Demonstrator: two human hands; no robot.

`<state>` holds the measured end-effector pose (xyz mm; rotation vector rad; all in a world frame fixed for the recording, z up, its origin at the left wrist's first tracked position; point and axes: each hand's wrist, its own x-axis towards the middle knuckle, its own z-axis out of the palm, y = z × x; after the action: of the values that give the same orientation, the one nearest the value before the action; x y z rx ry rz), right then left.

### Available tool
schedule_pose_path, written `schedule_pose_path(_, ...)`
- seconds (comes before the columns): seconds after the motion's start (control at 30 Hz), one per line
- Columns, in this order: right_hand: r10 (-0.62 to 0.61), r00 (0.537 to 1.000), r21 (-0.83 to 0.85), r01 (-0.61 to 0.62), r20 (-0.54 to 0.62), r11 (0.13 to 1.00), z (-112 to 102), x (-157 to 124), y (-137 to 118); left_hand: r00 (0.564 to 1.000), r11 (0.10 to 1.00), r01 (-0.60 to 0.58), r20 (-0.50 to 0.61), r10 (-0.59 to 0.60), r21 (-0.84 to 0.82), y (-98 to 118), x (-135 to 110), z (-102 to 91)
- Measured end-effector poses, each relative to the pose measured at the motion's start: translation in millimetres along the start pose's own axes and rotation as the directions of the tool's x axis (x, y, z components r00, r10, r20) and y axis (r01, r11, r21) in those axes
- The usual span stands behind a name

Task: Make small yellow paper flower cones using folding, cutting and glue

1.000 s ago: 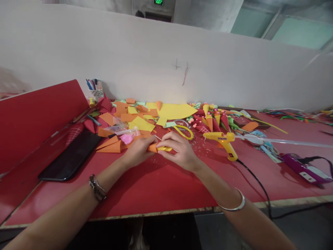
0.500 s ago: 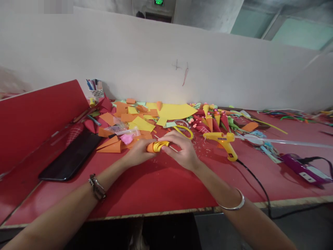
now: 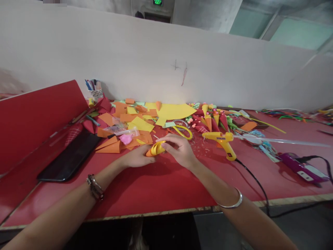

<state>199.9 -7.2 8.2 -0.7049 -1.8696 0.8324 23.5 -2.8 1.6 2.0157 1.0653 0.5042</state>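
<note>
Between my hands is a bundle of curled yellow and orange paper (image 3: 156,148), its yellow layers nested one in another. My left hand (image 3: 137,156) closes round its orange lower end. My right hand (image 3: 179,150) pinches the yellow edge on the right with thumb and fingers. A thin pale stick (image 3: 156,137) shows by the right fingers; whether they hold it I cannot tell. Just beyond lie scissors with yellow handles (image 3: 186,133). A yellow hot glue gun (image 3: 223,141) with a clear glue stick in it rests right of my right hand.
Orange and yellow paper scraps (image 3: 140,125) cover the back left of the red table (image 3: 145,194). Small paper cones (image 3: 208,119) pile up at the back. A black phone (image 3: 69,156) lies left, a purple power strip (image 3: 303,168) right. A pen cup (image 3: 95,91) stands by the white partition.
The paper bundle has tilted, its yellow end now higher, and both hands have shifted slightly left. More of its layered yellow side shows. The right fingers have drawn nearer its rim.
</note>
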Motion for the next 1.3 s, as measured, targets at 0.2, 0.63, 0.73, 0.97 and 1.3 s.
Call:
schedule_pose_path(0.2, -0.011, 0.998, -0.079, 0.007, -0.054, 0.997, 0, 0, -1, 0.999, 0.998, -0.001, 0.050, 0.005, -0.068, -3, 2, 0.7)
schedule_pose_path(0.63, 0.032, 0.987, 0.015, -0.030, -0.155, 0.999, -1, 3, 9, 0.988, 0.999, -0.032, -0.150, 0.029, -0.018, -4, 8, 1.5)
schedule_pose_path(0.73, 0.044, 0.990, 0.025, -0.040, -0.137, 0.999, 0, 3, 7, 0.992, 0.994, 0.036, -0.114, -0.047, -0.102, -3, 7, 1.7)
schedule_pose_path(0.97, -0.004, 0.993, -0.047, -0.002, -0.115, 0.999, 0, 2, 5, 0.995, 0.988, 0.078, -0.056, -0.086, -0.134, 0, 5, 0.3)
schedule_pose_path(1.3, -0.009, 0.995, -0.104, -0.001, -0.099, 0.995, 5, -1, 7, 0.998, 0.990, 0.065, -0.014, -0.068, -0.127, -7, 6, 0.0)
